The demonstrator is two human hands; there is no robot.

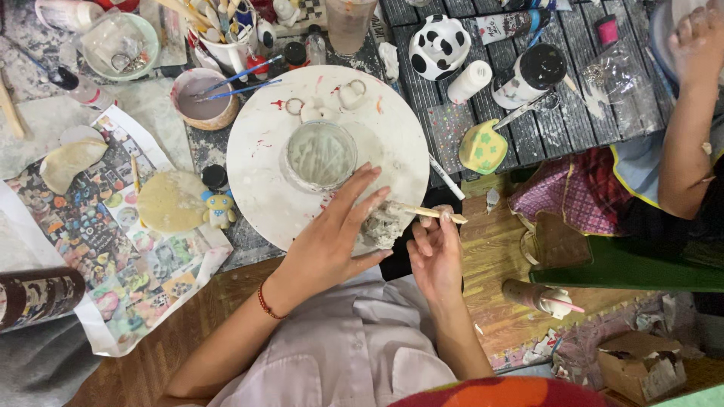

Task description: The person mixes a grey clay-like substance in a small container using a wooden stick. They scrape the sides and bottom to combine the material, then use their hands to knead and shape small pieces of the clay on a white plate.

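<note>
A cluttered table (158, 113) fills the upper view, with printed paper (98, 226) spread over its left part. On it lies a round white board (260, 162), smeared with red flecks, and at the board's middle stands a clear glass bowl (320, 157). Two small clay rings (294, 105) sit near the board's far edge. Left of the board are a tan clay disc (170, 200) and a small yellow figure (219, 210); behind it a cup (200, 98) holds blue brushes. A black-and-white spotted pot (440, 45) and a yellow-green piece (483, 148) stand on the dark slatted part to the right.

Another person's arm (682, 143) reaches in at far right (theirs, not the wearer's).

The left hand (332, 241), a red bracelet at its wrist, rests on the board's near edge, fingers spread, its fingertips cupping a grey clay lump (383, 224) at the rim. The right hand (436, 252) is closed in a narrow pinch on a thin wooden stick (430, 213), whose tip seems to touch the lump, though the contact is hard to make out.
</note>
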